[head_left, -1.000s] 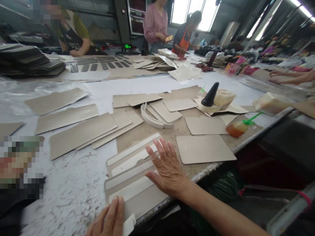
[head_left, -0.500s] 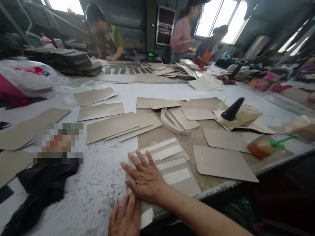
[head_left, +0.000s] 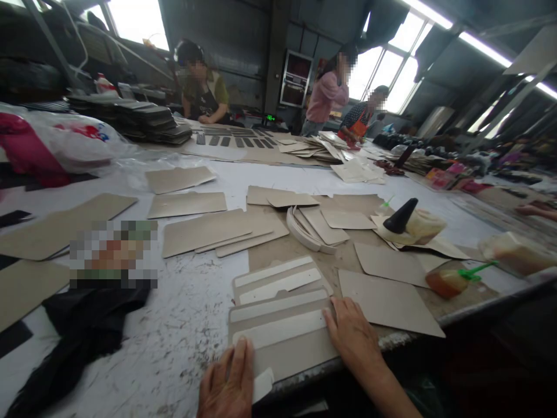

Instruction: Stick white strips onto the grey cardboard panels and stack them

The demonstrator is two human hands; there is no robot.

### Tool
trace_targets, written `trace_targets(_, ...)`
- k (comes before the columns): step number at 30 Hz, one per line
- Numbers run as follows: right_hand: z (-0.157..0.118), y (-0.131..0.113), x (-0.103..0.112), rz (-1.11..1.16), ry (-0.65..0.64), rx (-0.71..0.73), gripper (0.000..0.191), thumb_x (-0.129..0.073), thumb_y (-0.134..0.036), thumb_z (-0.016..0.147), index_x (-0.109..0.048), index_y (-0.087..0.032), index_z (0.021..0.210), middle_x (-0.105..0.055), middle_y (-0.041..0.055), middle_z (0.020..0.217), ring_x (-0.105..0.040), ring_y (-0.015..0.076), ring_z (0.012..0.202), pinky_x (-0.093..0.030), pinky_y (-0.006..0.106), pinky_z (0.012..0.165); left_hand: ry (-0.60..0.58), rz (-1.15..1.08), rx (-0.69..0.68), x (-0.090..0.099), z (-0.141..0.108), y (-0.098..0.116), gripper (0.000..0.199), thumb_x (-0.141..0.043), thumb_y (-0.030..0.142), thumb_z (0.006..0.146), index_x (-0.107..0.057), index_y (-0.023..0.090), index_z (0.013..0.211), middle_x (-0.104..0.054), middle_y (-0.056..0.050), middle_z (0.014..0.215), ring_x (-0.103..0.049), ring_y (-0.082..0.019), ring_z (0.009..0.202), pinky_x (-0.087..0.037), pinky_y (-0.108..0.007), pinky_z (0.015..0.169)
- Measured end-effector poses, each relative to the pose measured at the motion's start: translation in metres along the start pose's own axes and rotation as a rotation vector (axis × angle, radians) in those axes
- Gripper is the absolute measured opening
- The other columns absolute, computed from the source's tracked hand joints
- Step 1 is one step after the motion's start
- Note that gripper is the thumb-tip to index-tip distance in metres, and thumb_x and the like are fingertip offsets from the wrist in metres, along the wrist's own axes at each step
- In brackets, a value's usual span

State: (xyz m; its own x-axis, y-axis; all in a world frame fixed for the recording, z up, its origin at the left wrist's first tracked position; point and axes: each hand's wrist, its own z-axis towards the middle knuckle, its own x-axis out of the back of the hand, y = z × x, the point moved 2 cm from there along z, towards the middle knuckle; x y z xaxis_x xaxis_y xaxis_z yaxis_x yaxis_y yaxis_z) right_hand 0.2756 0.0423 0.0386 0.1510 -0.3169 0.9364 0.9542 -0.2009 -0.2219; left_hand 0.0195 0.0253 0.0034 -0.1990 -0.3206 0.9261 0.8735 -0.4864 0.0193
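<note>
The left hand (head_left: 228,383) is held palm down, its fingers (head_left: 242,355) stretched forward and set close together. Apart from it, the right hand (head_left: 352,332) is laid palm down, fingers slightly bent; the bare right forearm (head_left: 386,386) is angled in from the lower right.

The bottom edge cuts off the hand behind the left fingers (head_left: 241,361); the right fingers (head_left: 345,307) cover the right end of the card (head_left: 296,355). Mid-left, a pixelated patch (head_left: 115,254) hides something, possibly colourful. Far right, another person's hand (head_left: 537,210) is blurred.
</note>
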Motion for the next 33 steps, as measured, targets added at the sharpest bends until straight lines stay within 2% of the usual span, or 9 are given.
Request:
trace_targets(5,0.002,0.003,0.003,0.404,-0.027,-0.209,0.012,-0.053,-0.032,0.077,-0.048,-0.023,0.082,-0.056,0.0037,0.078,-0.056,0.0235,0.076,-0.045,0.039,0.072,0.074,-0.171,0.054,-0.003,-0.004,-0.005,0.056,-0.037,-0.007,0.069,-0.055,0.017,0.116,-0.061,-0.006,0.117,-0.050,-0.021,0.106,-0.039,-0.035,0.087)
trace_targets(8,0.001,-0.001,0.008,0.815,-0.160,-0.339,0.020,-0.053,-0.040,0.079,-0.044,-0.023,0.086,-0.059,0.0006,0.076,-0.058,0.0206,0.071,-0.046,0.034,0.066,0.079,-0.456,0.181,0.001,-0.002,-0.020,0.049,-0.035,0.000,0.077,-0.053,0.018,0.118,-0.058,-0.007,0.119,-0.050,-0.018,0.110,-0.041,-0.033,0.092)
trace_targets(10,-0.003,-0.005,0.014,1.063,-0.244,-0.381,0.026,-0.055,-0.044,0.079,-0.042,-0.023,0.086,-0.060,-0.0003,0.075,-0.059,0.0191,0.069,-0.046,0.030,0.061,0.032,-0.657,0.402,0.007,0.002,-0.034,0.036,-0.038,0.019,0.086,-0.053,0.018,0.118,-0.057,-0.007,0.119,-0.052,-0.020,0.110,-0.041,-0.035,0.095)
trace_targets(13,-0.008,-0.011,0.024,1.245,-0.248,-0.421,0.031,-0.059,-0.046,0.077,-0.041,-0.023,0.086,-0.060,-0.0020,0.075,-0.057,0.0160,0.066,-0.044,0.026,0.057,-0.105,-0.941,0.846,0.016,0.012,-0.053,0.047,-0.040,0.050,0.085,-0.051,0.021,0.121,-0.060,-0.006,0.113,-0.059,-0.022,0.098,-0.043,-0.038,0.091)
trace_targets(15,-0.010,-0.016,0.030,1.312,-0.251,-0.439,0.032,-0.062,-0.046,0.077,-0.042,-0.023,0.087,-0.061,-0.0021,0.076,-0.056,0.0148,0.066,-0.043,0.024,0.057,-0.153,-1.116,1.008,0.023,0.020,-0.058,0.053,-0.045,0.056,0.081,-0.052,0.021,0.119,-0.064,-0.003,0.097,-0.060,-0.018,0.083,-0.046,-0.032,0.082)
trace_targets(17,-0.012,-0.020,0.033,1.383,-0.277,-0.460,0.033,-0.063,-0.045,0.076,-0.043,-0.023,0.087,-0.062,-0.0020,0.077,-0.056,0.0142,0.066,-0.042,0.023,0.057,-0.183,-1.237,1.052,0.031,0.028,-0.058,0.050,-0.053,0.056,0.077,-0.058,0.019,0.111,-0.061,0.003,0.068,-0.057,-0.014,0.066,-0.046,-0.023,0.066)
trace_targets(19,-0.014,-0.024,0.035,1.444,-0.303,-0.489,0.034,-0.065,-0.046,0.074,-0.043,-0.023,0.085,-0.062,-0.0025,0.076,-0.057,0.0138,0.064,-0.042,0.023,0.057,-0.226,-1.354,1.131,0.038,0.033,-0.055,0.045,-0.060,0.052,0.074,-0.060,0.018,0.103,-0.056,0.005,0.054,-0.053,-0.013,0.056,-0.043,-0.021,0.054)
trace_targets(23,-0.013,-0.035,0.032,1.471,-0.380,-0.495,0.038,-0.068,-0.048,0.070,-0.046,-0.022,0.084,-0.064,-0.0011,0.076,-0.059,0.0155,0.065,-0.044,0.024,0.060,-0.317,-1.621,1.364,0.048,0.035,-0.051,0.043,-0.070,0.043,0.066,-0.056,0.020,0.099,-0.065,0.001,0.064,-0.061,-0.019,0.056,-0.049,-0.029,0.053)
trace_targets(33,-0.006,-0.042,0.011,1.337,-0.471,-0.444,0.038,-0.055,-0.056,0.077,-0.055,-0.019,0.085,-0.064,-0.0007,0.072,-0.059,0.0167,0.064,-0.044,0.025,0.057,-0.253,-1.595,1.360,0.055,0.037,-0.054,0.026,-0.068,0.033,0.070,-0.054,0.020,0.088,-0.065,0.001,0.059,-0.063,-0.021,0.054,-0.053,-0.030,0.053)
